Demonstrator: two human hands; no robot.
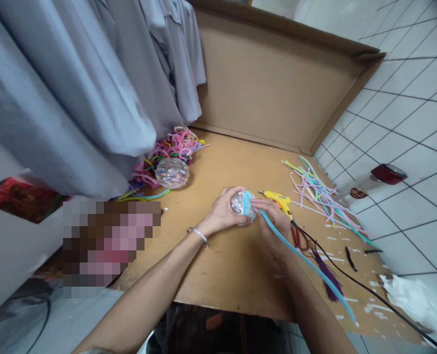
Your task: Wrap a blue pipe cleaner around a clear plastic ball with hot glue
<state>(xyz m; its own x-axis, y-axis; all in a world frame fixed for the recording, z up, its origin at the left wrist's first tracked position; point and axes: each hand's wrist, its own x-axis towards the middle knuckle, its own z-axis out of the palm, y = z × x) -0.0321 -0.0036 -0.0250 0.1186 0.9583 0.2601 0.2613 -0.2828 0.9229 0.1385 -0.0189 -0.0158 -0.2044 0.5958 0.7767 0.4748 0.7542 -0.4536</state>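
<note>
My left hand (223, 211) grips a clear faceted plastic ball (237, 202) from its left side, low over the table. A light blue pipe cleaner (299, 250) runs across the ball's right part, and its long free end trails over my right forearm. The fingers of my right hand (273, 221) pinch that pipe cleaner close against the ball. Just to the right of this hand lies a yellow hot glue gun (277, 200), its nozzle pointing left. Part of the ball is hidden behind my fingers.
A second clear ball (172, 172) stands by a heap of coloured pipe cleaners (177, 145). More pipe cleaners (314, 191) lie at right, near a red-capped jar (373, 182). A purple tassel (327, 273), black cord (336, 278) and white tissue (410, 295) are nearer. Cardboard (270, 83) stands behind.
</note>
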